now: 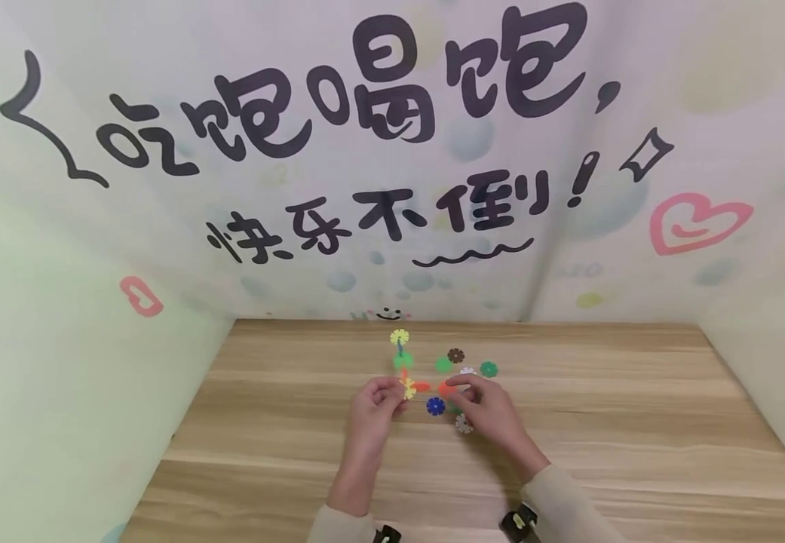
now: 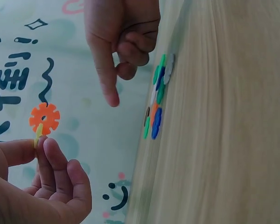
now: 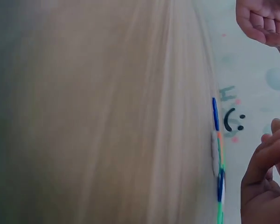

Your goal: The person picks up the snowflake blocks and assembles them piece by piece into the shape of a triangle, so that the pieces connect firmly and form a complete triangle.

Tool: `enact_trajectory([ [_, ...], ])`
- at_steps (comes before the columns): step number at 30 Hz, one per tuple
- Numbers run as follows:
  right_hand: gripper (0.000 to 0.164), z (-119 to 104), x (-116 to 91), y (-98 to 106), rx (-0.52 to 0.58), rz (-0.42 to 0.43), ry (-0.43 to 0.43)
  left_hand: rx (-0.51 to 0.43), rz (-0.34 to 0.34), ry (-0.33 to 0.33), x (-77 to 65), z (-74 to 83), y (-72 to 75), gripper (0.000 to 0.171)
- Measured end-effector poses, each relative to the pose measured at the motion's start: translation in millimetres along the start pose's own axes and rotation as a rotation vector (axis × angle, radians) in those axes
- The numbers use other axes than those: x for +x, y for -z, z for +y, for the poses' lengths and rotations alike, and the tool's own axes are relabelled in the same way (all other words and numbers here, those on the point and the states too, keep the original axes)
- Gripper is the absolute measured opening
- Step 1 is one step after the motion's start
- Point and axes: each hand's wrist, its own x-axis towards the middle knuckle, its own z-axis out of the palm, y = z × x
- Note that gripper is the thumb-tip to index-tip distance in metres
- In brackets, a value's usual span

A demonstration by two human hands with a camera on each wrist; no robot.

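My left hand (image 1: 375, 411) pinches a yellow notched disc (image 2: 38, 132) between thumb and fingers, raised over the table. An orange notched disc (image 2: 45, 117) is slotted into it. In the head view the joined piece runs away from the hand through a green disc (image 1: 403, 361) and a blue one to a yellow disc (image 1: 400, 337) at its far end. My right hand (image 1: 490, 407) hovers above the loose discs, its index finger (image 2: 107, 81) pointing down and the other fingers loosely curled; nothing shows in its grasp. Its fingertips overlap a loose orange disc (image 1: 446, 389) in the head view.
Loose notched discs lie on the wooden table (image 1: 283, 452) around the right hand: dark blue (image 1: 436, 406), brown (image 1: 456, 355), light green (image 1: 443, 365), dark green (image 1: 489, 369) and white-grey (image 1: 464, 424). A printed cloth wall (image 1: 324, 294) stands behind the table.
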Motion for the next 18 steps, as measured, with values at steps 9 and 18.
enact_trajectory([
  [9, 0.026, 5, 8, -14, -0.094, -0.042, -0.003, -0.002, 0.029, 0.008, 5.7, -1.4, 13.2, 0.026],
  [18, 0.031, 6, 13, -26, -0.254, -0.046, 0.073, -0.017, 0.042, -0.005, 7.7, -3.0, 13.2, 0.023],
])
